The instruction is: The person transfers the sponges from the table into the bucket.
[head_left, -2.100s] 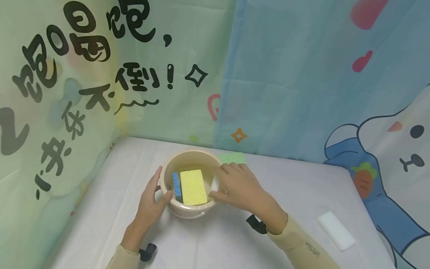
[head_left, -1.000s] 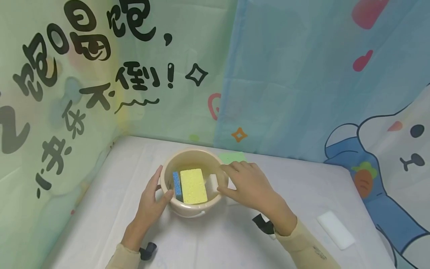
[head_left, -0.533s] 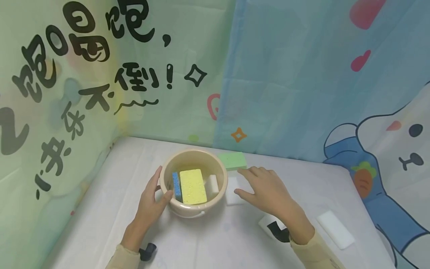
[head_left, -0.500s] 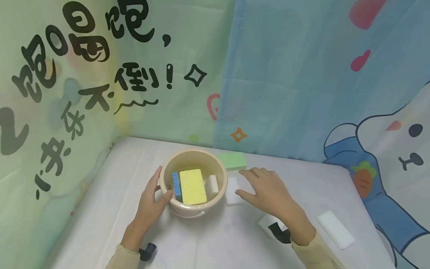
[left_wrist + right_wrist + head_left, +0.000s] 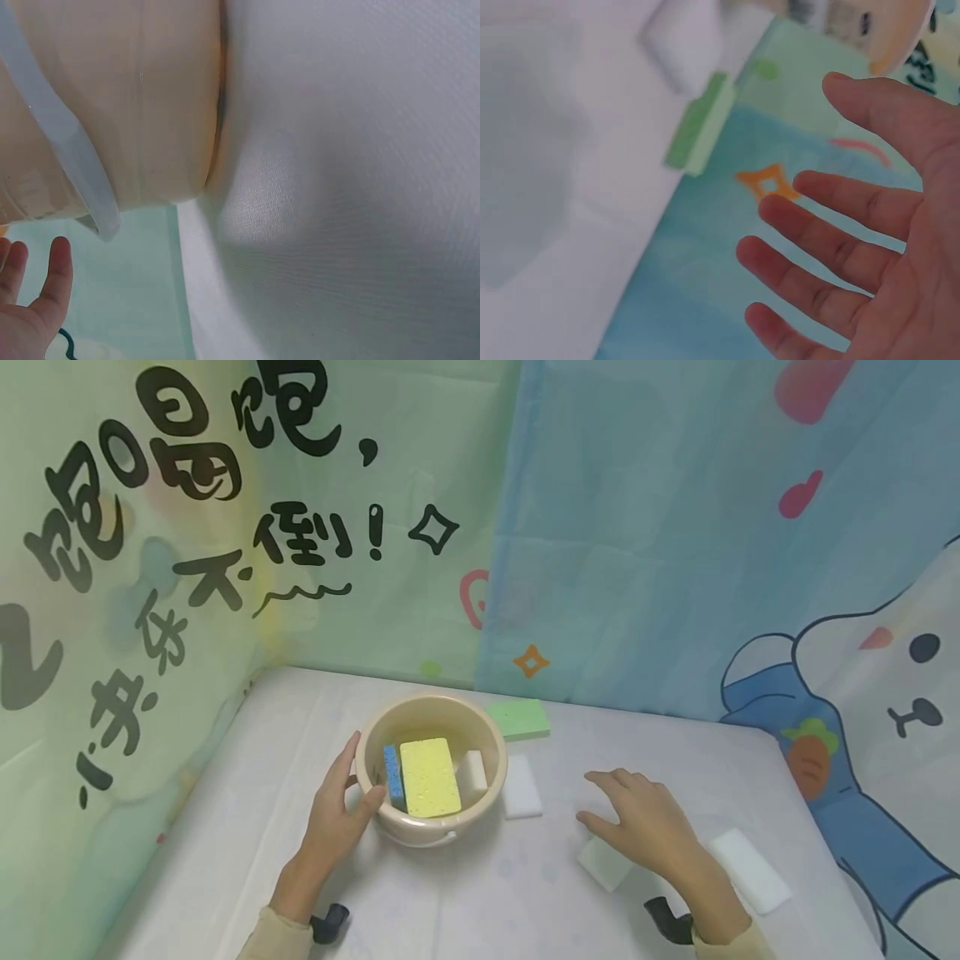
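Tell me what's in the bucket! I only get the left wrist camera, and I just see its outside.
Observer: Three sponges sit in the bucket: a blue sponge, a yellow sponge and a small white sponge.
Operator: Where's the other hand?
Observer: The right hand is open above the table, to the right of the bucket, and holds nothing.
Operator: Are there more sponges outside?
Observer: Yes, a green sponge lies on the table just behind the bucket.
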